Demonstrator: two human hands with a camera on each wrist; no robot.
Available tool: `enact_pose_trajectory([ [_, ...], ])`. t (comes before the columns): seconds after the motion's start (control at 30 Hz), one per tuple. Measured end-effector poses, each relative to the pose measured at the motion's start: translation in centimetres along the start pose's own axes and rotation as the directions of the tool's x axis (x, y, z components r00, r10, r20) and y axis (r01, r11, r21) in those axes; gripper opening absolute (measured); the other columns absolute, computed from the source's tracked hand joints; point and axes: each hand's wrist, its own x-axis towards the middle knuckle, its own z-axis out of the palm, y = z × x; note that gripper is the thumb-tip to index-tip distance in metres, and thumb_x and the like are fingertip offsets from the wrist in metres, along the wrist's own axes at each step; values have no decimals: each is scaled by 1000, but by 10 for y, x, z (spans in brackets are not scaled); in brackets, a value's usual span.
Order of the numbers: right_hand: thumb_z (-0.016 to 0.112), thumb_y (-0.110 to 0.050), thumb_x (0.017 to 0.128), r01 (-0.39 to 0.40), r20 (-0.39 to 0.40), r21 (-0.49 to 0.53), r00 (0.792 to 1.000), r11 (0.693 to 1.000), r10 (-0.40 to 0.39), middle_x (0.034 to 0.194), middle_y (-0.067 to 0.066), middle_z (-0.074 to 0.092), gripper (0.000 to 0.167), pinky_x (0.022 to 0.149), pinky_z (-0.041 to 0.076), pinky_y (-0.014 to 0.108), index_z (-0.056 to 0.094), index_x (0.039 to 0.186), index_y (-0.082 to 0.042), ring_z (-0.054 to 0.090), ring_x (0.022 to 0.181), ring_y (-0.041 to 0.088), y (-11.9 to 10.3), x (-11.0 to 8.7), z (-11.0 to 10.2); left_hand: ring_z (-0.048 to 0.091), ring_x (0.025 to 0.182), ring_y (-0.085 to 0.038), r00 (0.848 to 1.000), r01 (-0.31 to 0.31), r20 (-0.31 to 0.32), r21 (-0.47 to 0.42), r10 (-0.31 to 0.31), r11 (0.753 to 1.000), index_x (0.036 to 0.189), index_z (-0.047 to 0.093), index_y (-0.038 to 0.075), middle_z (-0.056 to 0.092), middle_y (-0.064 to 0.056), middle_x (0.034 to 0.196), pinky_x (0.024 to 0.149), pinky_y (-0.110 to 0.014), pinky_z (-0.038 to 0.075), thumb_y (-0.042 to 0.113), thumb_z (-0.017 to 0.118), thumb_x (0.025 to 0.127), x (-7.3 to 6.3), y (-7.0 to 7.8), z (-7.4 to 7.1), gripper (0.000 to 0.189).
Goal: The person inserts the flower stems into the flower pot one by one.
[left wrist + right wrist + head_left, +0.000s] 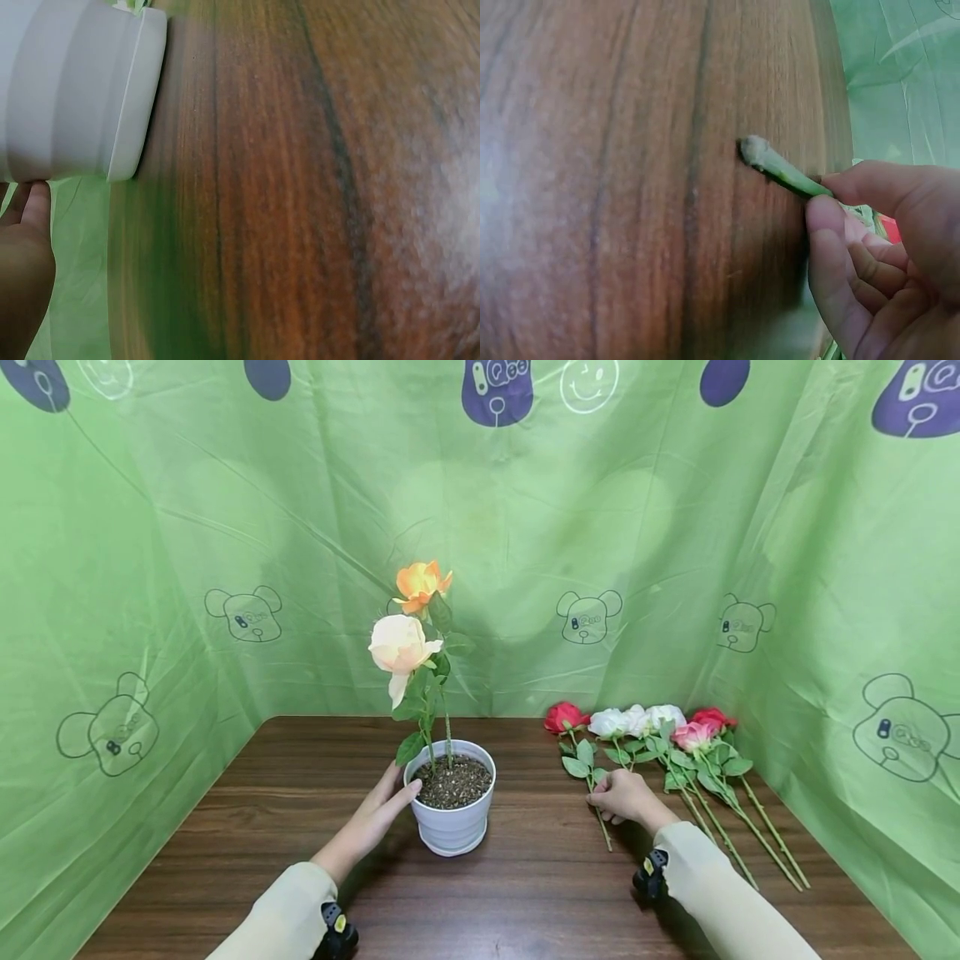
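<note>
A white ribbed pot (453,828) with dark soil (453,783) stands on the table. Planted in it are a pale cream rose (399,645) and an orange rose (422,585) behind. My left hand (369,825) rests against the pot's left side, thumb at the rim; some fingers are hidden behind it. To the right, my right hand (628,798) pinches the green stem (787,174) of the leftmost red rose (565,717) between thumb and index finger. That stem's cut end shows past the fingertips, close to the tabletop.
Right of the held stem lie white roses (609,722), a pink rose (694,735) and another red rose (714,718), their stems pointing toward the front right. Green printed cloth (495,527) walls in the brown wooden table (525,893) at the back and sides.
</note>
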Motion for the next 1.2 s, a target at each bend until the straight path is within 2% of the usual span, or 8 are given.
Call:
enact_pose_trajectory([
  [0.17,74,-13,88,14,-1,8,1000,1000,-14,60,6,64,14,50,56,30,68,79,-3,63,53,15,0,1,0,18,148,-31,1000,1,0,1,-1,1000,160,21,10,24,-17,162,117,-54,14,25,50,106,0,1,0,63],
  [0.33,72,-13,88,58,0,-28,998,998,-58,59,5,63,13,50,55,29,68,78,-5,61,51,14,0,1,-2,18,148,-31,1000,9,-1,3,-9,1000,160,21,11,24,-16,162,118,-53,14,26,50,105,0,0,0,64],
  [0.67,69,-14,91,113,-2,-43,994,993,-113,61,3,62,10,51,55,30,67,87,-4,61,54,15,-7,-2,-8,17,148,-30,1000,5,-3,3,-4,1000,160,21,11,24,-16,163,118,-53,13,26,50,105,0,-1,0,64],
  [0.87,66,-13,93,137,-9,-21,990,990,-138,65,3,64,11,52,55,31,66,86,-5,62,57,16,-13,-4,-14,18,148,-30,1000,1,-3,5,-1,1000,160,21,12,24,-16,162,118,-53,14,26,50,105,0,-1,0,63],
  [1.2,67,-16,97,216,-61,95,976,972,-210,81,8,64,17,59,58,37,60,100,-1,65,68,24,-32,-8,-28,18,148,-30,1000,7,-3,11,-7,1000,160,21,12,23,-15,163,118,-53,14,27,50,106,-1,1,-1,63],
])
